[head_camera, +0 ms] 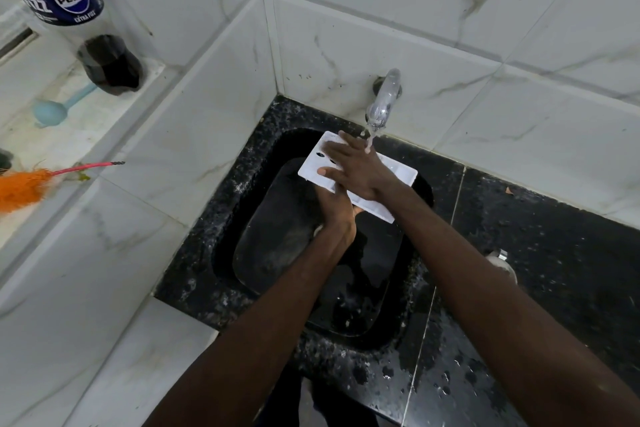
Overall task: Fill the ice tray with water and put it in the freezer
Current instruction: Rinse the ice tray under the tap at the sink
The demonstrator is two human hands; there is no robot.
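Over sink (221, 225), left hand (337, 208) grips tray (313, 166) from below; right hand (353, 166) lies flat on top under tap (381, 104). Filling step; next, level it.

White marble-look tiles (433, 3) cover the corner walls. Below them a black speckled bench (540, 253) holds a dark sink (242, 156). On the left, a pale ledge (69, 135) carries a cola bottle (65, 0), a blue scoop (52, 111) and an orange duster (24, 187).

One ice tray (360, 172), two hands, one tap (382, 104), one sink (242, 184), one Pepsi bottle (72, 10), one duster (31, 184), one blue scoop (55, 109).
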